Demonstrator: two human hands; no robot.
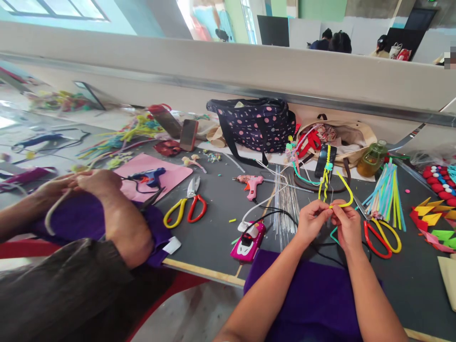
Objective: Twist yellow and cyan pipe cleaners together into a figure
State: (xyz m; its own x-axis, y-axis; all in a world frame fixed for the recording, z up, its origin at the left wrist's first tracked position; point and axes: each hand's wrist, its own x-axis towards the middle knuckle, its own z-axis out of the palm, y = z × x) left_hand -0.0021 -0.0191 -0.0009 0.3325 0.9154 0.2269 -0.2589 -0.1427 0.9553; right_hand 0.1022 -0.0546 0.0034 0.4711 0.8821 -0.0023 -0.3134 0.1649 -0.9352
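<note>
My left hand (314, 219) and my right hand (346, 227) meet close together above the table. Both pinch a bright yellow pipe cleaner (351, 197), whose free end curves up and to the right. Just beyond my fingers, twisted yellow pipe cleaners (325, 179) with a small mint-green knot lie against a dark, flat object (327, 159). Beside my right hand rest scissors (378, 238) with one red and one yellow handle, their blades partly hidden. Thin silver wires (287, 199) lie left of my left hand.
A pink glue gun (251, 184), a magenta power strip (249, 243) and more scissors (188, 203) lie leftward. Pastel pipe cleaners (390, 197) and a bottle of amber liquid (372, 160) stand right. Bags line the back. A co-worker's hands (89, 183) work at far left.
</note>
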